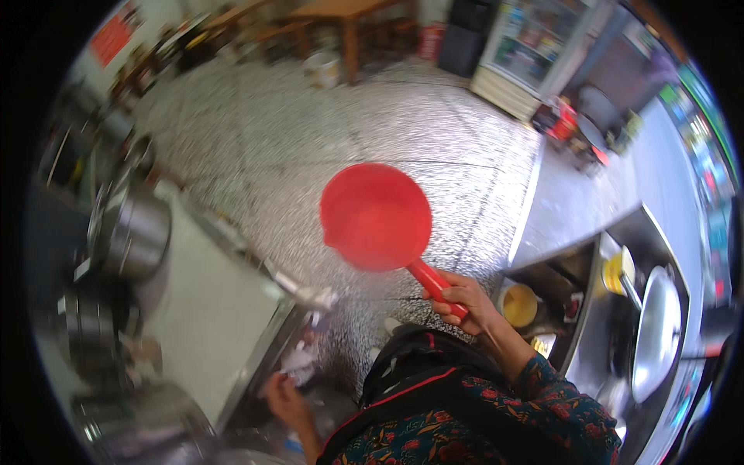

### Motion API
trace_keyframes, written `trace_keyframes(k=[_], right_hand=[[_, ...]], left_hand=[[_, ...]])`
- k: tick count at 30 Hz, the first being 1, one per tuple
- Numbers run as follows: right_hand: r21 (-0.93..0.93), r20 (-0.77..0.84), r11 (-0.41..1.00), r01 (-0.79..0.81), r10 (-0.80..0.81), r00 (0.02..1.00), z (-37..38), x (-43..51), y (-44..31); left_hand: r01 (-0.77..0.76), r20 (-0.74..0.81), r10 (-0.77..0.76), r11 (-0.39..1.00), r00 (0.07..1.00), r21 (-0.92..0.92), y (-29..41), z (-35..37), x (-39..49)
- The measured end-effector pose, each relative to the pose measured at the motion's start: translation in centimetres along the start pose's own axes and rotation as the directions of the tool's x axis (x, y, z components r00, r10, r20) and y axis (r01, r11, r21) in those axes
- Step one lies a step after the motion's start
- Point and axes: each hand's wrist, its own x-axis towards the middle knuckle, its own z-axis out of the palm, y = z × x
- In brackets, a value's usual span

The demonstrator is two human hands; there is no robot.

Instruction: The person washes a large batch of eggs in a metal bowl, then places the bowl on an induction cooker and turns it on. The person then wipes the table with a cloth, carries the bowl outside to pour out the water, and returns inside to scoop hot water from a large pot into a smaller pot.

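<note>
My right hand (465, 302) grips the handle of a red plastic water ladle (376, 216), which is held out over the speckled floor in front of me. The round bowl of the ladle faces up towards the camera; its contents cannot be made out. Low on the left, my left hand (285, 398) hangs beside the edge of a pale-topped table (203, 302), near some crumpled white plastic (299, 363). It is blurred, and I cannot tell whether its fingers hold anything.
Metal pots (136, 229) stand along the left. At the right is a stainless steel counter (587, 314) with a yellow container (519, 305) and a large wok (657, 334). Farther off are a wooden table (349, 11), a white bucket (322, 68) and a glass-door refrigerator (532, 52).
</note>
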Motion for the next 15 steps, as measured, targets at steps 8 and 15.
trace_keyframes(k=[8,15], right_hand=[[0.094,-0.269,0.947,0.307,-0.273,0.924,-8.3,-1.5,-5.6],[0.012,-0.540,0.860,0.510,-0.423,0.727,-18.6,-2.5,-11.5]], left_hand=[[0.246,0.722,-0.024,0.948,0.692,-0.203,-1.0,17.4,-0.1],[-0.206,0.811,-0.451,0.812,0.372,0.546,-8.0,26.6,7.3]])
